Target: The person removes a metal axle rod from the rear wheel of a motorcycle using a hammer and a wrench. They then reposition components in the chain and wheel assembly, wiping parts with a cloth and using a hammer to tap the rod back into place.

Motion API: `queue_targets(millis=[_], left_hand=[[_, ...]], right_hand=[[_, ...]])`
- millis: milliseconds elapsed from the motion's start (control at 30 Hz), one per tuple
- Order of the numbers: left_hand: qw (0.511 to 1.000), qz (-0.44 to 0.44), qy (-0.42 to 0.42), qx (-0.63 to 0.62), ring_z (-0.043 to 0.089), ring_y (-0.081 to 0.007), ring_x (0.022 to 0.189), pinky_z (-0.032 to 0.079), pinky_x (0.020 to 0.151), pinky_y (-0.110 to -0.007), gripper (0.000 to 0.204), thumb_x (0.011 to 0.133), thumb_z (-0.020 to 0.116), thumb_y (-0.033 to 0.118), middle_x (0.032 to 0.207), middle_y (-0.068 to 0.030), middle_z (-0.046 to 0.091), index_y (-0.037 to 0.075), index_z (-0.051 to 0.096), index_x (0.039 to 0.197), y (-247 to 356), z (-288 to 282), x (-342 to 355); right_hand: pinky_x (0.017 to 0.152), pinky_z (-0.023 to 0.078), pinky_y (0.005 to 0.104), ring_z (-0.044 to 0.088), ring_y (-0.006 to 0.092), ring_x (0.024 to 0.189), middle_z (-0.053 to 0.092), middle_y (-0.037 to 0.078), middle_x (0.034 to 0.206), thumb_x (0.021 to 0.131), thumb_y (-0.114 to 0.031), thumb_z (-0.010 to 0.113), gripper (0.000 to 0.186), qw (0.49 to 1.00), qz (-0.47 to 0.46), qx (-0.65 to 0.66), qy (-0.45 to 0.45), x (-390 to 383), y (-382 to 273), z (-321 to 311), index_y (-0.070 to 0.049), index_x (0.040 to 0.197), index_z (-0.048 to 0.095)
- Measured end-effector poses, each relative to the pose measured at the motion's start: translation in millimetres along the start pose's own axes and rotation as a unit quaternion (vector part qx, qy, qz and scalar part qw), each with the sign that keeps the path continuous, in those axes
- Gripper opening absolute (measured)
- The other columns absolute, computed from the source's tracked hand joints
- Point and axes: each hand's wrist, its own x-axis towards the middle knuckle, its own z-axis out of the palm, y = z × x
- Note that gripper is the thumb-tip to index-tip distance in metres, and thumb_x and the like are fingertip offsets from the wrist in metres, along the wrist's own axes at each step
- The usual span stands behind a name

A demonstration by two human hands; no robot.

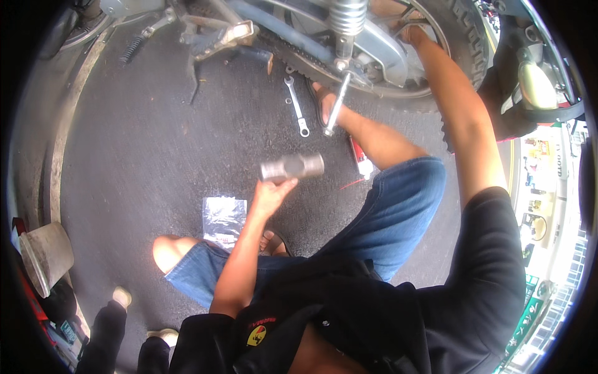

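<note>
My left hand (269,197) is closed on a hammer (291,167), its blunt metal head blurred above my thumb and fingers. Before it, a long silver bolt (339,103) sticks out toward me near the lower end of the shock absorber (346,25). My right arm stretches to the motorcycle's rear wheel (470,47), and my right hand (408,33) reaches in by the rim and spokes. Its fingers are mostly hidden, so their grip does not show. A combination wrench (297,107) lies on the ground left of the bolt.
A red can (360,157) with a thin red straw lies beside my right leg. A clear plastic bag (224,219) is by my left knee. The motorcycle stand (227,43) juts down at the upper left. A bucket (47,257) and another person's shoe (122,297) are at lower left.
</note>
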Motion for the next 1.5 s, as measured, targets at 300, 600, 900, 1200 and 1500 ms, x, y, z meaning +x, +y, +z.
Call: queue_targets(millis=[300,600,900,1200,1500], left_hand=[[0.992,0.094,-0.04,0.076,0.063,-0.0225,0.091,0.049,0.08,-0.033,0.038,0.067,0.076,0.013,0.096,-0.011,0.066,0.003,0.062,0.101,-45.3,38.9,10.5],[0.997,0.071,-0.025,0.016,0.06,-0.0171,0.084,0.049,0.074,-0.032,0.032,0.073,0.074,0.016,0.09,-0.0066,0.064,0.004,0.061,0.101,-26.4,59.7,63.2],[0.987,0.153,0.044,0.001,0.061,-0.0312,0.064,0.048,0.06,-0.04,0.013,0.068,0.068,0.008,0.069,-0.0123,0.063,0.003,0.056,0.07,-16.8,63.1,72.8],[0.971,0.159,-0.059,0.166,0.055,-0.0169,0.068,0.045,0.061,-0.033,0.018,0.073,0.069,0.013,0.073,-0.0038,0.058,0.004,0.055,0.079,6.5,64.2,82.7],[0.953,0.271,-0.064,0.122,0.06,-0.0264,0.066,0.048,0.063,-0.038,0.012,0.067,0.067,0.009,0.069,-0.0087,0.059,0.007,0.056,0.07,-0.5,61.7,52.5]], right_hand=[[0.073,0.048,0.04,0.06,0.0255,0.085,0.064,0.01,0.099,0.088,-0.029,0.042,0.028,1.0,-0.007,-0.017,-0.009,2.3,-0.3,1.8,-0.012,0.099,0.062],[0.071,0.049,0.0395,0.06,0.026,0.082,0.065,0.011,0.095,0.088,-0.026,0.042,0.026,1.0,-0.011,-0.016,-0.014,3.4,6.7,9.7,-0.011,0.097,0.062],[0.069,0.049,0.039,0.06,0.0266,0.08,0.065,0.012,0.092,0.088,-0.024,0.042,0.025,0.999,-0.029,-0.014,-0.01,20.9,24.7,30.0,-0.01,0.095,0.062],[0.072,0.051,0.0433,0.062,0.0223,0.084,0.065,0.005,0.1,0.087,-0.032,0.041,0.03,0.997,-0.008,-0.075,-0.012,14.1,5.5,4.5,-0.019,0.102,0.064],[0.075,0.048,0.0448,0.06,0.0239,0.088,0.063,0.007,0.106,0.085,-0.036,0.042,0.033,1.0,0.013,-0.021,-0.008,0.3,-2.0,-1.0,-0.018,0.105,0.062]])
